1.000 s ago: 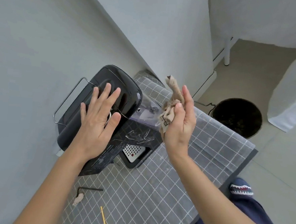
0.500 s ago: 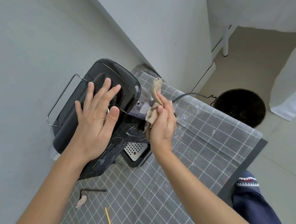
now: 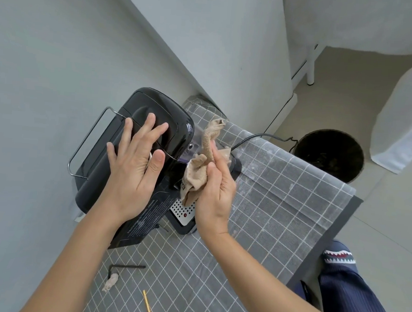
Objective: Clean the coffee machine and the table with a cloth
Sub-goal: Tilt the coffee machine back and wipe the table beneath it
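A glossy black coffee machine (image 3: 161, 118) stands at the far left of the table (image 3: 282, 197), which wears a grey checked covering. My left hand (image 3: 133, 172) lies flat on the machine's top with its fingers spread. My right hand (image 3: 216, 188) grips a crumpled beige cloth (image 3: 199, 170) and presses it against the machine's front, just above the perforated drip tray (image 3: 182, 211). One end of the cloth sticks up past my fingers.
A black hex key (image 3: 125, 267), a small pale scrap (image 3: 111, 282) and a yellow stick (image 3: 147, 306) lie on the near table. A power cord (image 3: 257, 136) runs off the far edge. A dark round bin (image 3: 329, 154) stands on the floor beyond. Walls close in left and behind.
My right hand has brought the cloth down and left, from in the air to the machine's front. The left hand has stayed on the machine's top.
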Tool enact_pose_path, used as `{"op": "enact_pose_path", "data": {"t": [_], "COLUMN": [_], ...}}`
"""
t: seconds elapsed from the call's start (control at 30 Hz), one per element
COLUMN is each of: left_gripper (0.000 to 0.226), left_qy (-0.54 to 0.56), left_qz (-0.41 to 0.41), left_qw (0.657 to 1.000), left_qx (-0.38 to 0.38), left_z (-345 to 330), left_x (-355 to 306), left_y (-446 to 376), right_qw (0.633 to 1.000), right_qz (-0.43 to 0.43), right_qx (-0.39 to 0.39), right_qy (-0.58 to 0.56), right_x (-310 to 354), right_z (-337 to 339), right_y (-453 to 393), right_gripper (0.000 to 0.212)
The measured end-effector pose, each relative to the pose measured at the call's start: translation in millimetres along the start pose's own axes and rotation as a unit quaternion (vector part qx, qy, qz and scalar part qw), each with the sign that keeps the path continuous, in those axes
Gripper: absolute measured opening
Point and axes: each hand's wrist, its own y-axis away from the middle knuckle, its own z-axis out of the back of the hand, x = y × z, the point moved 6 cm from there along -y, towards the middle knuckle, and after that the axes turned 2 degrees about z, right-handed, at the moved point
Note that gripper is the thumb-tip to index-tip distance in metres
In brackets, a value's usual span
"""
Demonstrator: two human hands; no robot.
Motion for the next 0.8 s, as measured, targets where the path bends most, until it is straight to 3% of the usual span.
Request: {"op": "enact_pose_path", "data": {"t": [0.17,0.23,0.33,0.4,0.47,0.53,0.57,0.63,0.7,0.77,0.8], "left_gripper": [0.053,0.053,0.054,0.054,0.055,0.054,0.053,0.052,0.051,0.051,0.050], "left_qy": [0.003,0.005,0.007,0.007,0.005,0.004,0.004,0.002,0.002,0.003,0.002], "left_qz": [0.006,0.007,0.007,0.005,0.002,0.000,-0.001,-0.001,-0.002,-0.002,-0.002], "left_qw": [1.000,1.000,1.000,1.000,1.000,1.000,1.000,1.000,1.000,1.000,1.000], "left_qx": [0.005,0.006,0.005,0.004,0.002,-0.001,-0.001,-0.002,-0.001,-0.002,-0.001], "left_z": [0.6,1.2,1.9,1.2,0.6,0.1,-0.1,-0.4,-0.7,-0.6,-0.6], "left_x": [-2.0,-2.8,-2.8,-2.2,-0.8,0.7,1.1,1.4,0.4,-0.1,0.0], "left_y": [0.6,1.4,1.5,1.1,0.6,0.4,0.3,0.3,0.9,1.2,1.2], "right_qw": [0.997,0.988,0.947,0.938,0.951,0.968,0.949,0.845,0.689,0.541,0.496], "right_qz": [-0.065,-0.143,-0.275,-0.295,-0.292,-0.212,-0.126,0.045,0.171,0.221,0.216], "right_qx": [0.045,0.038,0.001,-0.018,-0.021,0.026,0.057,0.119,0.181,0.261,0.302], "right_qy": [0.011,-0.038,-0.167,-0.184,-0.100,0.135,0.284,0.519,0.681,0.769,0.785], "right_x": [4.7,4.4,2.1,1.5,-1.5,2.2,6.0,6.6,-2.8,-22.1,-31.5], "right_z": [7.4,20.4,49.9,78.4,112.5,145.5,158.2,172.4,174.5,171.9,171.5], "right_y": [7.7,3.7,-5.5,-19.6,-37.4,-56.3,-66.3,-77.3,-75.8,-67.5,-64.7], "right_gripper": [0.037,0.033,0.017,0.016,0.029,0.036,0.034,0.033,0.044,0.066,0.080]}}
